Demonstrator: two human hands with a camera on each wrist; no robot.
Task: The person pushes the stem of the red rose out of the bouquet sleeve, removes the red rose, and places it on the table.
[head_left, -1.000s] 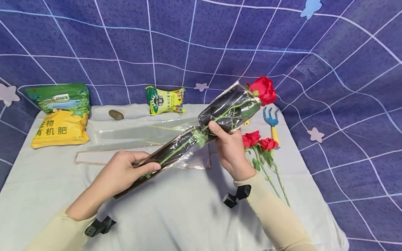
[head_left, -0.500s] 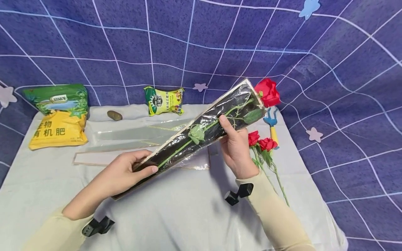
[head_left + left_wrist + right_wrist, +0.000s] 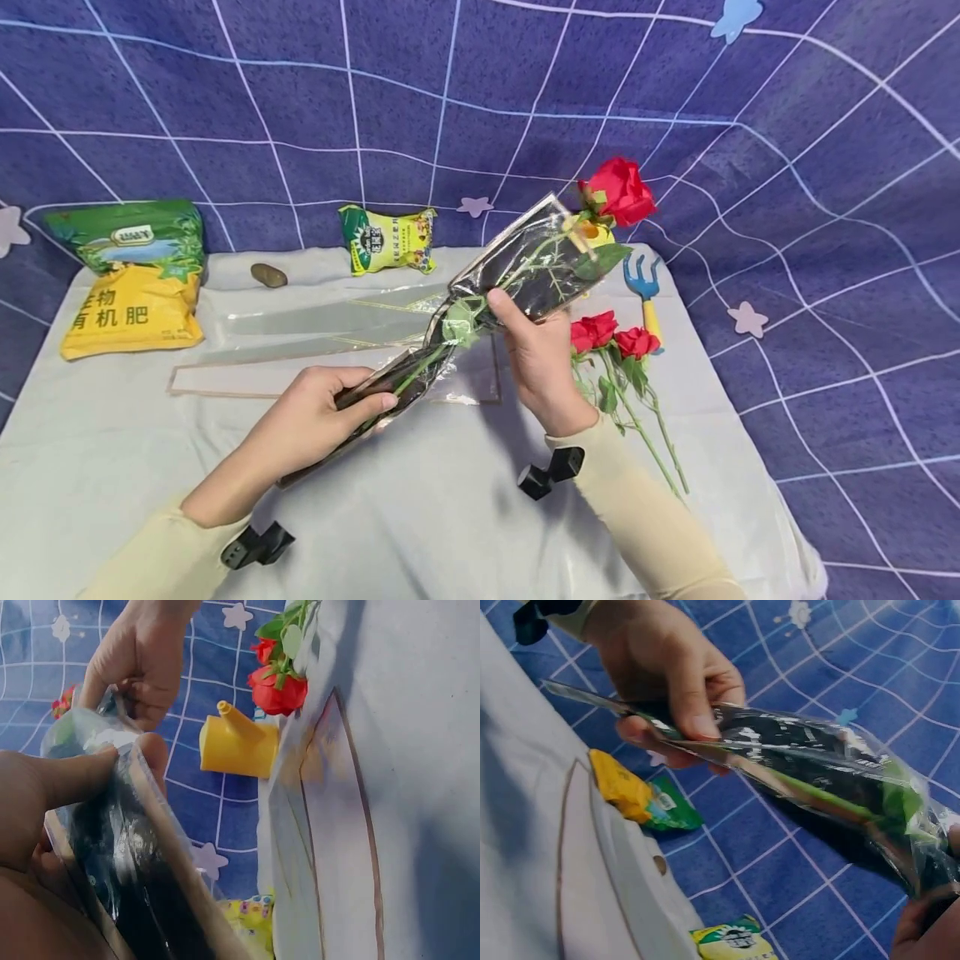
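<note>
A long black flower sleeve [image 3: 517, 250] with a clear front and pale edging is held above the table in the head view. Inside it runs the green stem of a rose, whose red bloom [image 3: 621, 192] sticks out past the upper right end. My left hand [image 3: 315, 417] grips the narrow lower part, thumb on the front. My right hand [image 3: 543, 367] holds the sleeve farther up, its thumb pressing near the stem. Between the hands the sleeve is bent and creased, with a green leaf [image 3: 461, 321] there. In the right wrist view, clear film [image 3: 900, 795] bulges near my right hand.
Two more red roses [image 3: 636, 342] lie at the right beside a blue rake [image 3: 642, 283]. A yellow watering can [image 3: 236, 750] stands behind. Flat clear sleeves [image 3: 225, 379] lie mid-table. Toward the back are a fertilizer bag [image 3: 131, 300], a smaller packet [image 3: 388, 242] and a stone [image 3: 268, 275].
The sleeve goes from bent to nearly straight half a second ago, then bends again now. The bloom has shifted up and left since then. Both hands keep their hold.
</note>
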